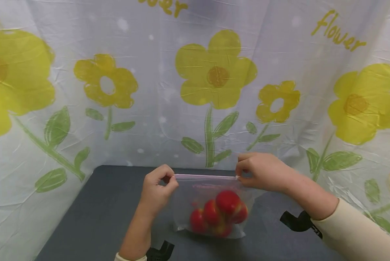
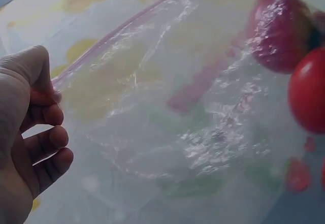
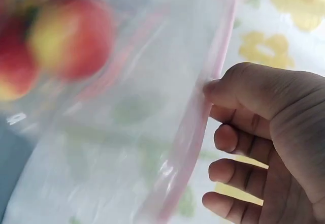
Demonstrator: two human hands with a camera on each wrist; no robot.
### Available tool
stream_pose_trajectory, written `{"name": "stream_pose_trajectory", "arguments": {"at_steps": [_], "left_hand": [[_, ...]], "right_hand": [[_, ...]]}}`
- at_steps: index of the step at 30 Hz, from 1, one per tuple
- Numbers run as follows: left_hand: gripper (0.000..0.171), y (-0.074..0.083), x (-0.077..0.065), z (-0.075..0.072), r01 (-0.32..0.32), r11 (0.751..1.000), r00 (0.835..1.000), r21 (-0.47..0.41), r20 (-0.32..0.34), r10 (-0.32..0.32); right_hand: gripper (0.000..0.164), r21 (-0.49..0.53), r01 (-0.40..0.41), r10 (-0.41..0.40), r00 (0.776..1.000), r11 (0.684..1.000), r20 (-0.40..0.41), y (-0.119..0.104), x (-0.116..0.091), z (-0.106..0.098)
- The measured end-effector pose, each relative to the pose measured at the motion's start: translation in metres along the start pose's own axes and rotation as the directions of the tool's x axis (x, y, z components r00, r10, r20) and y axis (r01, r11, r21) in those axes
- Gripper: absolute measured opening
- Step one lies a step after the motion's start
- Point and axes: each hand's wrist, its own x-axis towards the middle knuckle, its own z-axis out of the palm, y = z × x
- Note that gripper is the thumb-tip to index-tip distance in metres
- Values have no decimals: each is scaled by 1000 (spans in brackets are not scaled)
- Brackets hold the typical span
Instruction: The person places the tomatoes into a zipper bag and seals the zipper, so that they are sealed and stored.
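A clear zip bag [image 1: 183,204] with a pink zip strip [image 1: 206,177] hangs upright between the two hands. Several red and yellow apples [image 1: 228,201] are bunched in its lower part, toward the right. My left hand [image 1: 157,188] pinches the left end of the strip between thumb and forefinger; its other fingers are loosely curled in the left wrist view. Farther along the same strip, my right hand [image 1: 263,172] pinches it with thumb and forefinger. In the right wrist view the strip [image 3: 221,56] runs on past that hand. Pink print shows below the strip.
A dark grey table [image 1: 97,214] lies under the bag, whose bottom edge is close over it. Behind and at both sides hangs a white curtain [image 1: 155,119] printed with yellow flowers. Black wrist mounts [image 1: 296,221] sit on both forearms.
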Motion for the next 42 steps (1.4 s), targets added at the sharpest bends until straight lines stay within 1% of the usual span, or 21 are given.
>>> {"name": "stream_pose_trajectory", "arguments": {"at_steps": [4,7,10,13,16,19,21,24,27,28,29,32,37,40,42], "left_hand": [[33,0,0,-12,31,999,997,30,-68,-29],[32,1,-1,-16,53,998,996,38,-74,-50],[32,-2,-3,-15,84,995,995,54,-60,-80],[29,-6,-6,-14,159,984,985,77,-76,-153],[20,-9,-9,-13,268,957,960,111,-110,-256],[9,-12,-9,-12,362,917,929,168,-142,-341],[16,-14,-7,-10,414,891,908,187,-149,-391],[34,-15,-6,-6,490,857,871,162,-124,-475],[49,-14,-6,0,548,828,836,117,-78,-542],[51,-14,-6,2,562,820,827,105,-68,-558],[52,-13,-6,4,570,816,822,98,-61,-567],[48,-13,-6,8,587,805,810,85,-57,-584],[41,-11,-5,11,598,794,801,109,-55,-596],[41,-11,-4,13,607,785,794,127,-39,-607],[42,-11,-3,14,615,777,786,132,-34,-617]], "right_hand": [[13,-9,-59,59,998,998,6,17,-22,-6],[13,-12,-63,63,998,998,8,24,-33,-9],[12,-11,-42,42,999,999,9,26,-38,-10],[12,-2,-44,44,999,999,4,25,-40,-10],[13,42,-76,76,997,996,2,20,-39,-12],[13,133,-128,129,992,983,1,13,-34,-16],[14,204,-154,161,987,967,-19,6,-29,-19],[13,304,-177,207,976,936,-67,-5,-19,-25],[10,362,-214,270,956,907,-112,-14,-9,-31],[9,377,-236,300,947,895,-119,-17,-7,-33],[9,390,-258,329,936,884,-126,-18,-3,-35],[10,427,-329,418,899,842,-132,-22,6,-38],[17,472,-417,537,831,777,-149,-21,20,-36],[21,513,-429,576,800,744,-166,-21,26,-30],[22,549,-424,593,788,720,-168,-22,30,-24]]}}
